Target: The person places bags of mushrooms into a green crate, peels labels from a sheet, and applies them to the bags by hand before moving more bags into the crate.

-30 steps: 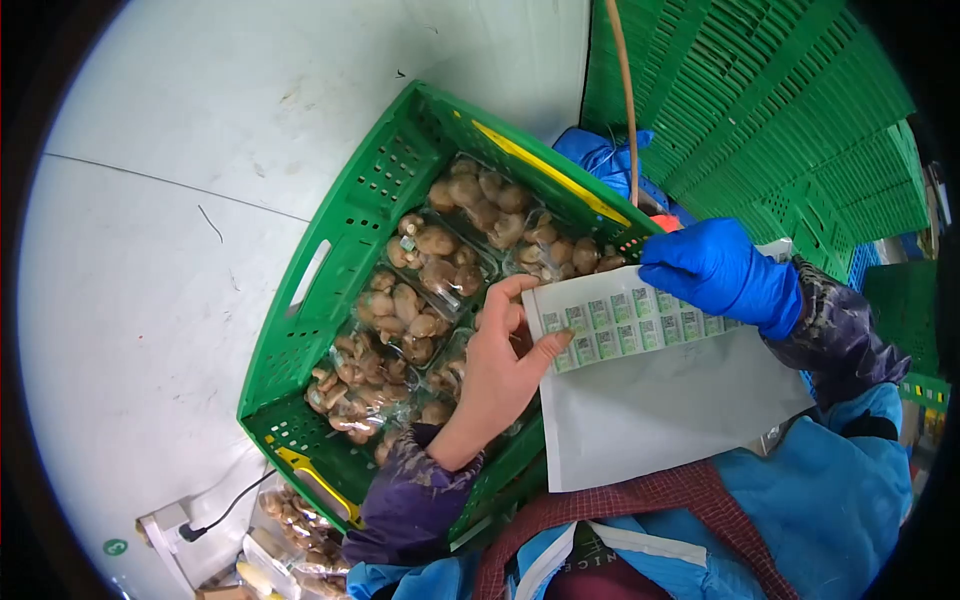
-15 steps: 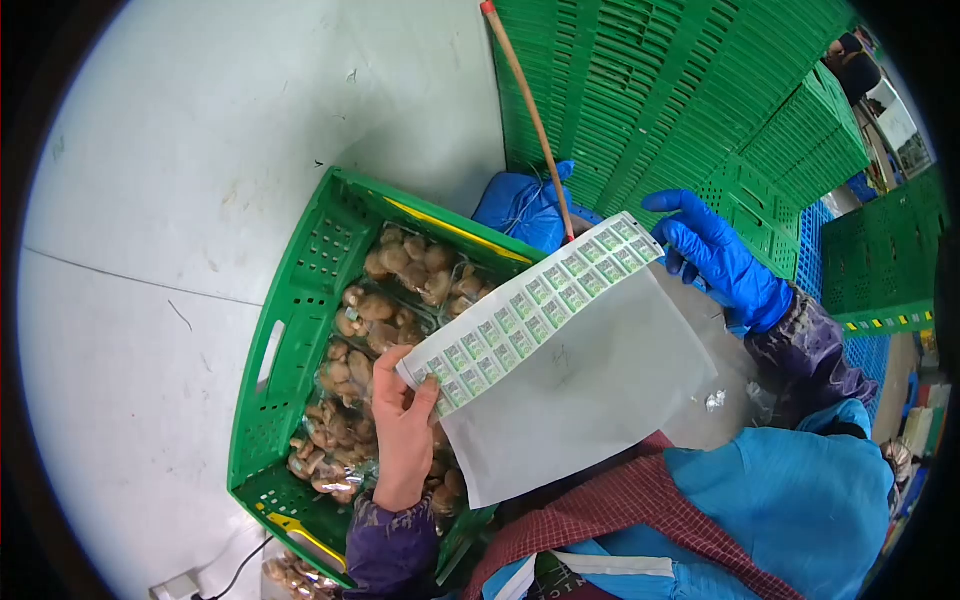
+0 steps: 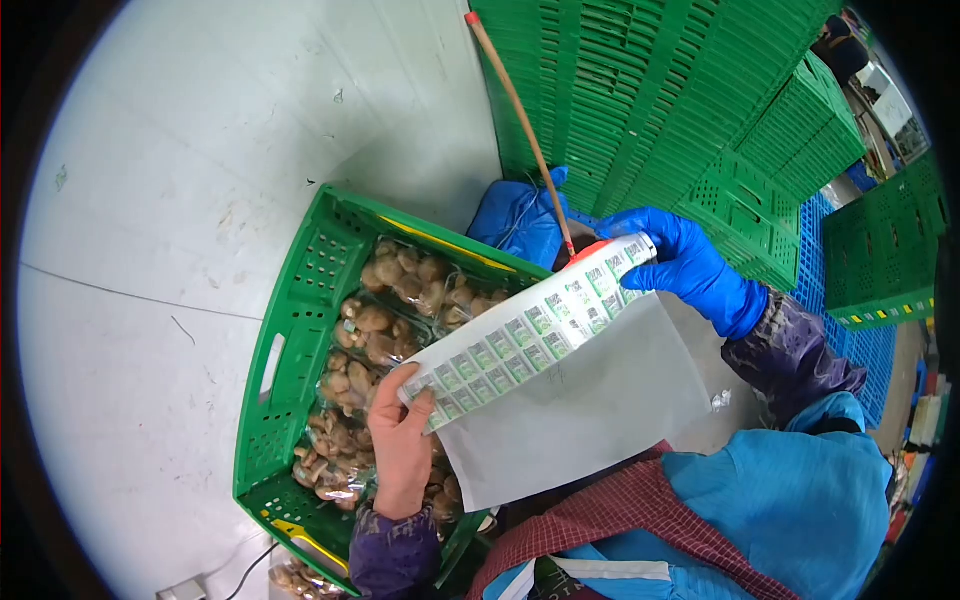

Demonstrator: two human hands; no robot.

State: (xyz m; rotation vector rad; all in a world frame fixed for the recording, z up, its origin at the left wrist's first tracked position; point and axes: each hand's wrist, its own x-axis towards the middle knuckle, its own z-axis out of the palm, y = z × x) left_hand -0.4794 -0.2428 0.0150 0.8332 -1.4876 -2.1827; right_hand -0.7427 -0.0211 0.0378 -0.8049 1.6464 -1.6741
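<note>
My bare left hand pinches the lower left end of a sheet of green and white labels, thumb on top. At the sheet's upper right end, my right hand in a blue glove grips it between thumb and fingers. A plain whitish backing sheet hangs below the labels. Beneath my left hand stands a green crate holding several clear-wrapped packs of brown mushrooms.
Tall green crates stand at the back right, with a thin stick leaning before them. A blue bag lies behind the mushroom crate. More green crates are at the far right. A cable runs at lower left.
My right hand has moved left and down and closed on the label sheet's upper end, where its fingers were apart before. The sheet now bends slightly. The view has shifted a little.
</note>
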